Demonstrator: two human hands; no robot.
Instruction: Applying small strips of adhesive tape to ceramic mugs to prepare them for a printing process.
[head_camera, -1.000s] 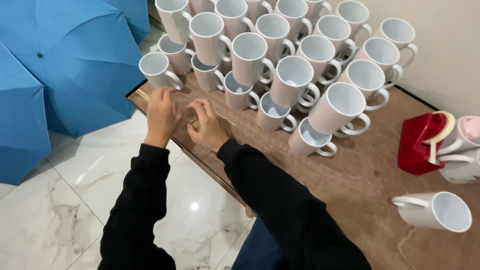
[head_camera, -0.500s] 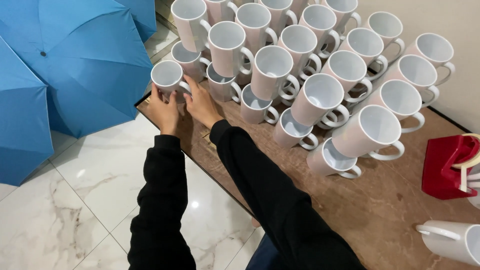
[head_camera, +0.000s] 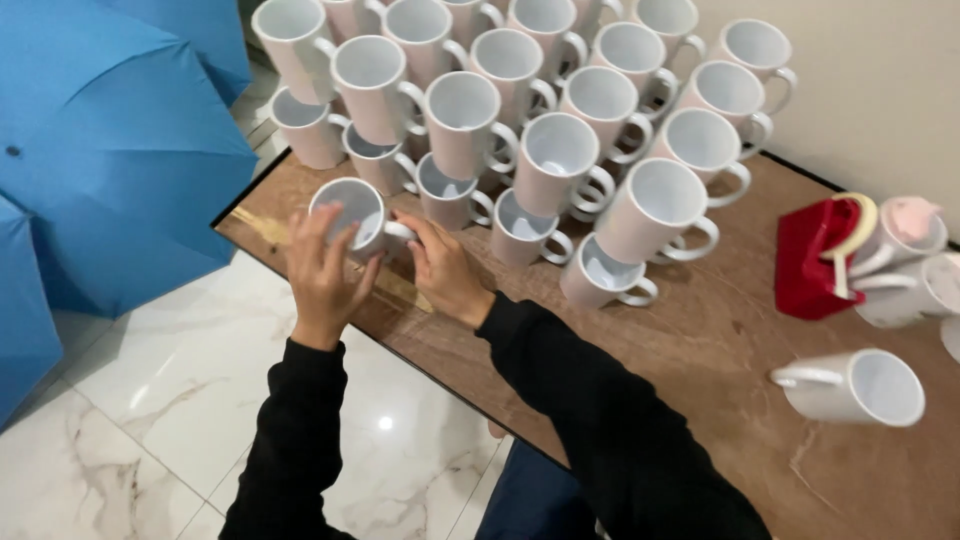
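Note:
A white mug (head_camera: 352, 208) stands near the front left corner of the brown wooden table (head_camera: 720, 330). My left hand (head_camera: 320, 275) wraps around the mug's left side. My right hand (head_camera: 445, 270) grips it from the right at the handle. Both arms wear black sleeves. Just behind the mug, several white mugs (head_camera: 560, 150) are stacked in two tiers, in rows running to the back of the table.
Open blue umbrellas (head_camera: 110, 150) lie on the white marble floor (head_camera: 150, 420) to the left. A red pouch (head_camera: 815, 260) and several white mugs (head_camera: 905, 250) sit at the right; another white mug (head_camera: 860, 385) lies on its side. A beige wall stands behind.
Both hands moved from the table edge onto a white mug and brought it down toward the front corner. The view shifted so the mug stack sits higher in the frame.

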